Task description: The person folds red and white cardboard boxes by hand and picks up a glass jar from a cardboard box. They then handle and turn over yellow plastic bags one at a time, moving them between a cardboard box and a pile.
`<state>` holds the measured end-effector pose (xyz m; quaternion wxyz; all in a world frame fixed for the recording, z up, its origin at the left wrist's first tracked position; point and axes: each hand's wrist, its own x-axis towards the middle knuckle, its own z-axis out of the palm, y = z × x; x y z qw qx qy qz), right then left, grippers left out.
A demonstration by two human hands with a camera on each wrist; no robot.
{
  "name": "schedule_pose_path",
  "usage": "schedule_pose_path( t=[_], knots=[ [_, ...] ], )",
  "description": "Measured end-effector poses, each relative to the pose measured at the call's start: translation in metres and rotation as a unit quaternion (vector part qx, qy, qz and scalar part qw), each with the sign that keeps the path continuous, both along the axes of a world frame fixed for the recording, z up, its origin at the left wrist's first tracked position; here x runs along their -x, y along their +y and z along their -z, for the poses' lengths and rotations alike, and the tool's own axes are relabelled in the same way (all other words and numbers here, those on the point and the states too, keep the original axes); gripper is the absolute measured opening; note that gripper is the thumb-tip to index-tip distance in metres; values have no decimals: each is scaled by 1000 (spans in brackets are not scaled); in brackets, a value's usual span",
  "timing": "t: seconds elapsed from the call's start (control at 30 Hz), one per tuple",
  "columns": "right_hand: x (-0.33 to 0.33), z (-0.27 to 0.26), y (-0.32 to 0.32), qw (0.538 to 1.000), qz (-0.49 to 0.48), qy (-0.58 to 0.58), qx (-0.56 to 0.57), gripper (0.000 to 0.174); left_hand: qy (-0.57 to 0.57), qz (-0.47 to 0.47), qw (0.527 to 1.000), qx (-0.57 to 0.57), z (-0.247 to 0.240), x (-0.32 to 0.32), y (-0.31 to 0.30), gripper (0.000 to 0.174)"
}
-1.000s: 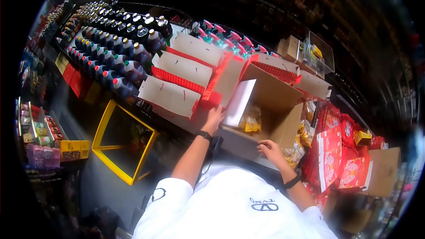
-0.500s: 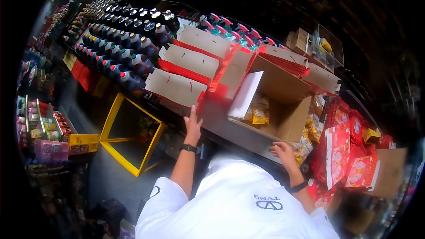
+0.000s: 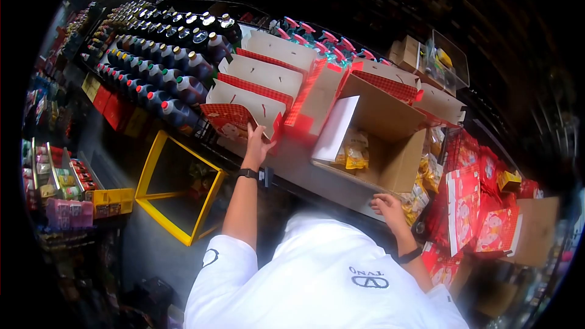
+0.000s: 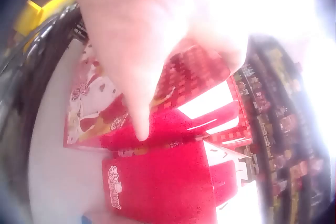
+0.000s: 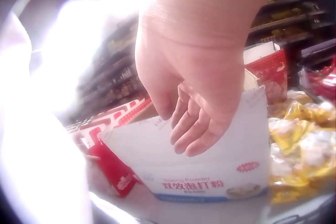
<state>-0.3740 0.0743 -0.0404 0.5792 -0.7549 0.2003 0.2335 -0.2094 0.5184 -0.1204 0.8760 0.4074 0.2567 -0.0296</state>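
My left hand is at the near end of the front red carton, which has a white inside and a printed side. In the left wrist view the thumb lies against the carton's red end, while the fingers reach over its checked side and are partly hidden. My right hand hangs with loosely curled fingers, holding nothing. It is before the near wall of an open cardboard box, white outside with printed lettering. Inside that box are yellow packets.
More red cartons stand behind the front one. Rows of dark bottles fill the left, with pink-topped spray bottles at the back. Red packages lie at right. A yellow frame stands on the floor.
My left hand has moved from the cardboard box's left side to the front carton, whose printed side has come into view. The right hand stays near the cardboard box.
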Motion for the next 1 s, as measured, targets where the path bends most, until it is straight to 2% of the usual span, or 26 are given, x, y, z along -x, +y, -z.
schedule_pose_path(
  t=[0.1,0.2,0.3,0.43,0.5,0.63,0.7,0.77,0.83,1.0],
  knots=[
    [4,2,2,1000,8,6,-6,30,-9,-12,1000,-12,19,4,0,71],
    [6,3,5,1000,10,5,-1,28,26,-53,997,-57,31,14,-8,58],
    [6,3,6,1000,9,4,-2,28,3,-28,999,-26,39,32,-5,50],
    [4,3,4,1000,6,4,0,29,21,-105,994,-33,46,38,25,65],
    [4,3,2,1000,1,5,5,29,78,-130,984,-91,39,31,51,81],
    [6,2,2,1000,6,12,10,29,45,-165,979,-111,33,11,106,81],
    [7,3,1,1000,12,7,9,28,33,-153,985,-75,59,-6,151,87],
    [10,5,-1,1000,17,11,11,28,32,-209,971,-111,18,-13,146,91],
    [12,8,-3,1000,24,11,14,28,48,-184,972,-137,35,-23,167,93],
    [20,8,-4,999,37,10,20,28,10,-100,986,-132,8,-38,168,93]
  ],
)
